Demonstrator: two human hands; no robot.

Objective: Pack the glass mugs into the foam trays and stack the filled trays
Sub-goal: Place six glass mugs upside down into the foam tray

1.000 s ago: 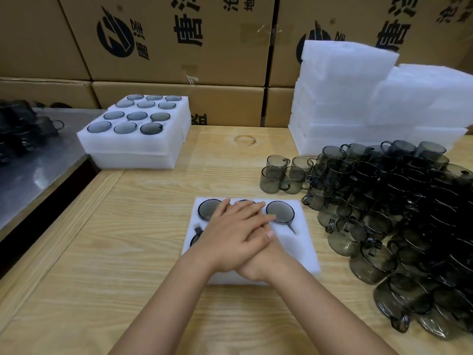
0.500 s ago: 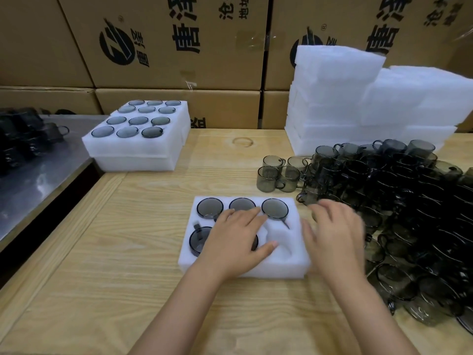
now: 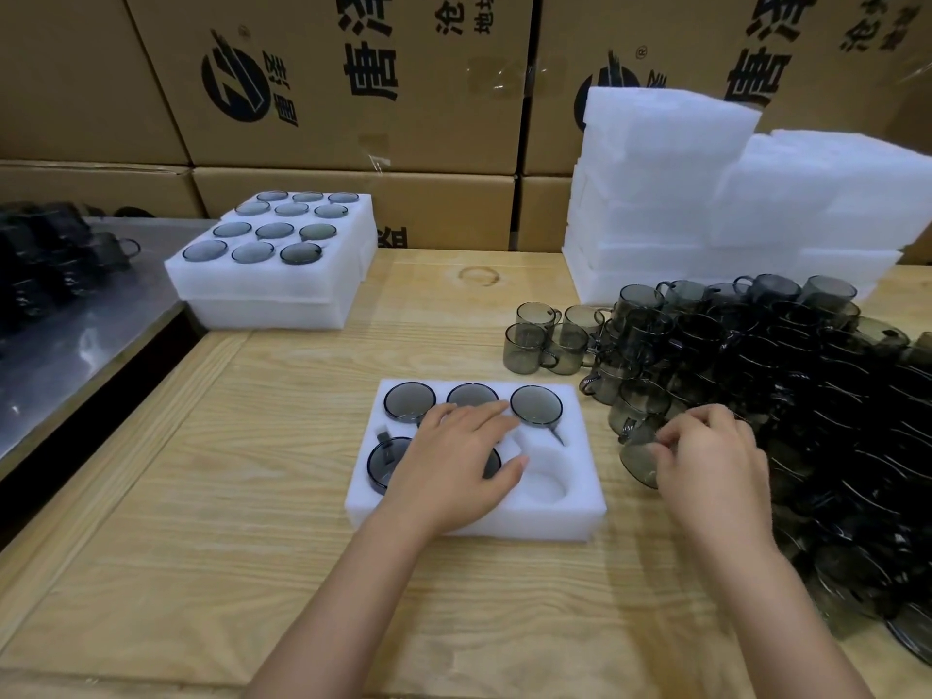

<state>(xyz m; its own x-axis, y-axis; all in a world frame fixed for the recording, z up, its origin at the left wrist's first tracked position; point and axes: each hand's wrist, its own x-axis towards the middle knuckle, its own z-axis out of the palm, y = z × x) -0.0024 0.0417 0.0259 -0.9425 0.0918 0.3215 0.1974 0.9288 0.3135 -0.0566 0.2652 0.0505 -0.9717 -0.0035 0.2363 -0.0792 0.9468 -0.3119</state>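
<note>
Foam tray [image 3: 580, 517] lies mid-table, five pockets filled with mugs, the pocket at its 4 o'clock bare. On it the left hand [image 3: 454, 466] rests flat with straight fingers. At 3 o'clock from the tray, the right hand [image 3: 711, 456] grasps a glass mug [image 3: 636, 459] at the edge of the mug pile [image 3: 807, 370].

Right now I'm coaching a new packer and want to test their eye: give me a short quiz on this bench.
1. True or false: the left hand rests flat on the white foam tray nearest the person.
2. Which pocket of that tray is plainly empty? A near right; B far left; C far middle.
3. Fill in: the right hand pinches a ____ at the edge of the dark glassware pile.
Key: 1 true; 2 A, the near-right pocket; 3 smoky grey glass mug.
</note>
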